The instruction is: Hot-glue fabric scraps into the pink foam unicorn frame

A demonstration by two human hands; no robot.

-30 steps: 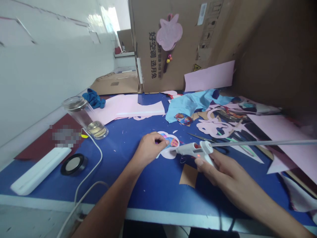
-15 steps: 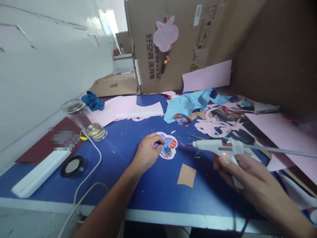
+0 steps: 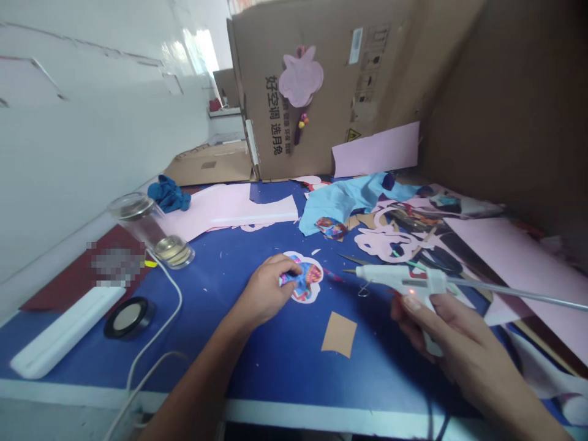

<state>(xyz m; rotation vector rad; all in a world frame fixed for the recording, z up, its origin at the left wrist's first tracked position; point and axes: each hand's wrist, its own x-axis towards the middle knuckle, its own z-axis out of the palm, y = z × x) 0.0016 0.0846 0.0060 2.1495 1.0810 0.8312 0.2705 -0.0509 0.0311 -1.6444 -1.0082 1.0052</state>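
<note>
My left hand (image 3: 269,288) is closed in a pinch on the left edge of a patterned fabric piece (image 3: 309,277), blue with orange and pink. Under the fabric, a pale scalloped paper cutout (image 3: 309,299) rests on the blue table, its edge showing round the cloth. A white hot glue gun (image 3: 392,275) is gripped in my right hand (image 3: 441,324), its orange-red light lit. Its nozzle points left toward the cutout, apart from it. A clear glue stick (image 3: 509,291) sticks out of its back end. A brown paper square (image 3: 339,334) lies between my hands, nearer the table's front edge.
A glass bottle (image 3: 151,229), black tape roll (image 3: 129,317), long white bar (image 3: 68,331) and cable (image 3: 178,300) occupy the left. Light blue cloth (image 3: 340,199), pink paper cutouts (image 3: 383,242) and scissors crowd the back right. A cardboard box (image 3: 321,135) stands behind.
The camera view has shifted slightly, moving the scene a little left and down. The fabric's left edge is raised more between my left fingers. My right hand still holds the glue gun much as before.
</note>
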